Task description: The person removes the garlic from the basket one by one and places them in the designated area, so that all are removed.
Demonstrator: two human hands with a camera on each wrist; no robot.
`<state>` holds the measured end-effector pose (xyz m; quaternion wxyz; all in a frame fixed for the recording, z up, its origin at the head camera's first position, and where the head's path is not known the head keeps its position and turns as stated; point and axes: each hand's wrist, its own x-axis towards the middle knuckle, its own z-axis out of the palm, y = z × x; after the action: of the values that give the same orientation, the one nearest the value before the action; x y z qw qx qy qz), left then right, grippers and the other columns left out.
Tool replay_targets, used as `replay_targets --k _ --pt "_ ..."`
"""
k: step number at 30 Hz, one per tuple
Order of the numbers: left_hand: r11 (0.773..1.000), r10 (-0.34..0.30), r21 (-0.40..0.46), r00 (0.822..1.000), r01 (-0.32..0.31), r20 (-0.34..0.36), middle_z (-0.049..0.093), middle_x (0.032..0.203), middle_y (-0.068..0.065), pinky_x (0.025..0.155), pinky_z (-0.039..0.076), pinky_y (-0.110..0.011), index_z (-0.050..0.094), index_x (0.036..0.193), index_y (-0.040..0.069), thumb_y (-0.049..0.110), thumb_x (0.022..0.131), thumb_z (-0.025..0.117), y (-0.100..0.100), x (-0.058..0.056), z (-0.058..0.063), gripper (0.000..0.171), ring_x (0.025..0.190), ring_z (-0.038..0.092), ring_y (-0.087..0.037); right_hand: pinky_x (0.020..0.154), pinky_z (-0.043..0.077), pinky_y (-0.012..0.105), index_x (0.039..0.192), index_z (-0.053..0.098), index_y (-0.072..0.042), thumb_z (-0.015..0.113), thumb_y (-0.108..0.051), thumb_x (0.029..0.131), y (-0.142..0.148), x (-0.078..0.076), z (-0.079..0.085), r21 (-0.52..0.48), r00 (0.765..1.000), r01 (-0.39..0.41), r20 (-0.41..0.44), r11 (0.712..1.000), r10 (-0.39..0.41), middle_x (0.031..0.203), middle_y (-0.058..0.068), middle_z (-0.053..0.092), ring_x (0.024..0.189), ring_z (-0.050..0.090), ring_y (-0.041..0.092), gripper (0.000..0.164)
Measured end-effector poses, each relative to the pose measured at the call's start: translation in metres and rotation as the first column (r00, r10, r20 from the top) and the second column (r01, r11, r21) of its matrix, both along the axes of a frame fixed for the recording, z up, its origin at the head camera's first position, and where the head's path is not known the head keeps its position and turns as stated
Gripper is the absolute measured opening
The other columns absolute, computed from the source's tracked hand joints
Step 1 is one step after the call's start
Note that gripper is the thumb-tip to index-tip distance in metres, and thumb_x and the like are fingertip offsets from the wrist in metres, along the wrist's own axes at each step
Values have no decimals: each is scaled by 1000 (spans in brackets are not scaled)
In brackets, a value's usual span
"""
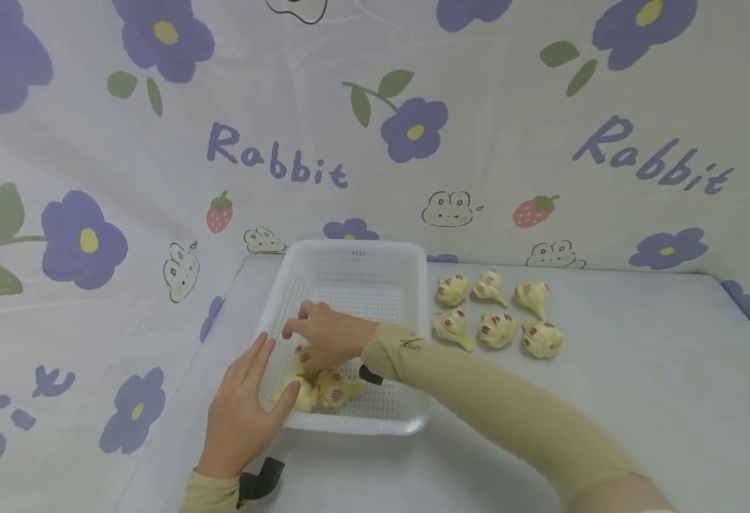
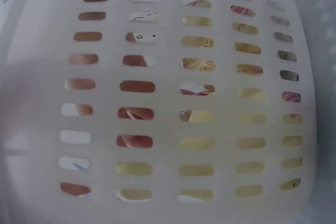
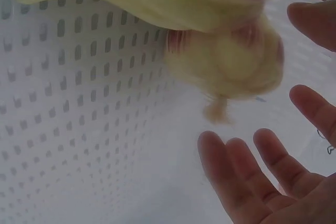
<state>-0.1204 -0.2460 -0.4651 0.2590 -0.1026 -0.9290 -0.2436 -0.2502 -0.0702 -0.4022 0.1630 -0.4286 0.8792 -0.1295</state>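
We see two hands apart, both at a white slotted basket (image 1: pixel 378 426). Right hand (image 1: pixel 333 338) is inside it, over the garlic bulbs (image 1: pixel 333 389); the right wrist view shows its fingers spread and loose, clamped on nothing. Left hand (image 1: pixel 237 410) sits at the near left rim, fingers straight, thumb by the edge; we can't tell how firmly it presses. We count three bulbs in the basket, bunched at the near left. Six more bulbs (image 1: pixel 497 330) lie on the white table (image 1: pixel 644 370), right of the basket, two rows of three. Writing: we read "Rabbit" twice in purple on the flowered backdrop (image 1: pixel 510 107), plus cut-off purple letters (image 1: pixel 22 413) at far left. Right sleeve (image 1: pixel 478 385) has small dark handwriting (image 1: pixel 411 345), too small for us to read surely. We spot no brand.
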Motion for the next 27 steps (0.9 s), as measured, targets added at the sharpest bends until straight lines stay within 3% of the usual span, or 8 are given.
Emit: replay_targets --k 8,14,27 --pt "1000 -6 2 1000 6 0 54 156 -15 101 53 -63 54 150 4 38 88 77 2 -2 2 74 136 55 -40 86 49 23 137 62 -22 76 -27 93 -7 -6 -16 34 1000 3 25 999 -4 129 3 54 108 50 14 46" --pt "1000 -7 2 1000 7 1 54 156 -14 101 53 -62 54 151 6 38 88 77 2 -2 1 75 135 56 -40 84 49 21 136 62 -19 79 -26 90 -9 -10 -25 24 999 -15 28 1000 14 122 1 55 104 53 11 50" --pt "1000 -1 8 1000 1 -3 55 155 -13 99 53 -62 55 150 6 37 87 78 0 0 1 74 134 57 -39 82 50 20 135 64 -17 81 -17 88 -15 -11 -35 6 990 -29 141 1000 28 115 1 56 100 58 9 50"
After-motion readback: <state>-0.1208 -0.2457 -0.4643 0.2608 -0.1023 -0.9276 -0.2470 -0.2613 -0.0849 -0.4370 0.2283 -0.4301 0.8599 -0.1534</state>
